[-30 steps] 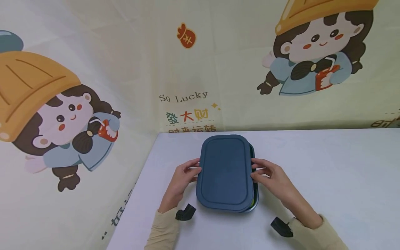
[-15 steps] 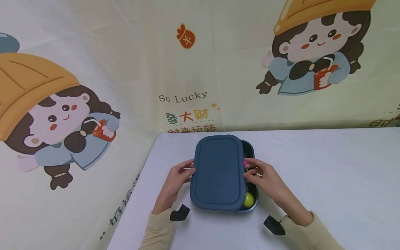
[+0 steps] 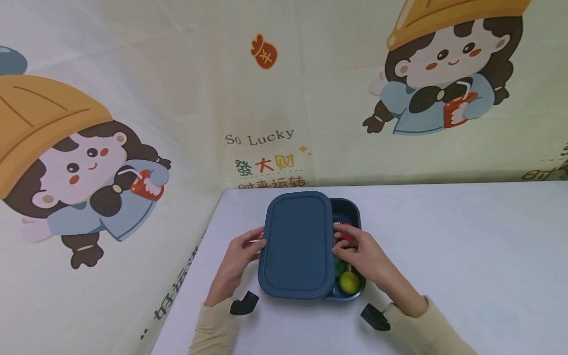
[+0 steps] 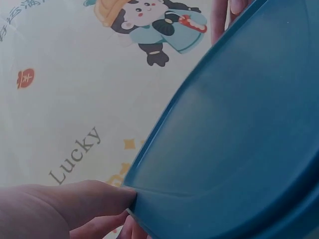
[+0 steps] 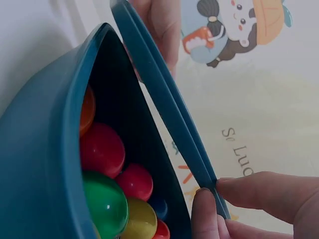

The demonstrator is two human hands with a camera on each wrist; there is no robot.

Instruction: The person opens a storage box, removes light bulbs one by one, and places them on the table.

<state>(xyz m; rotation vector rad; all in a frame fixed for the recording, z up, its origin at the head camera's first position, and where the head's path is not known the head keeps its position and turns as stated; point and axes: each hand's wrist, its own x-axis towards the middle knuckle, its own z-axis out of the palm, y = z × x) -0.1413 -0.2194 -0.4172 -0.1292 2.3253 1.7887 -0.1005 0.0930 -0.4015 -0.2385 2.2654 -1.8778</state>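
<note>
**Lid slides left, balls come into view**

At the centre of the head view, low in the frame, the flat dark-blue rectangular plastic lid (image 3: 297, 245) sits further to the left than it did a second ago. Back then it covered the dark-blue rectangular plastic box (image 3: 350, 209) almost fully; half a second ago a narrow strip showed along the right side; now a wider strip of the box's interior lies open there. Judging from this, the lid is free of the box and partway off it, though it still overlaps most of the opening.

The left hand (image 3: 237, 254) pinches the lid's left edge, thumb above and fingers beneath, as the left wrist view shows (image 4: 65, 209). The right hand (image 3: 359, 251) pinches the lid's right edge between thumb and fingertips (image 5: 249, 194), over the exposed part of the box.

Counts: one lid, one box, both on the pale grey surface (image 3: 443, 256) at lower centre of the head view. Small glossy plastic balls lie inside the box. The right wrist view shows about seven: two red (image 5: 102, 149), one green (image 5: 104, 204), one yellow (image 5: 142, 216), one orange, one blue and a further red at the bottom edge. More may lie hidden under the lid. From above, only the yellow-green ball (image 3: 349, 282) shows clearly.
</note>
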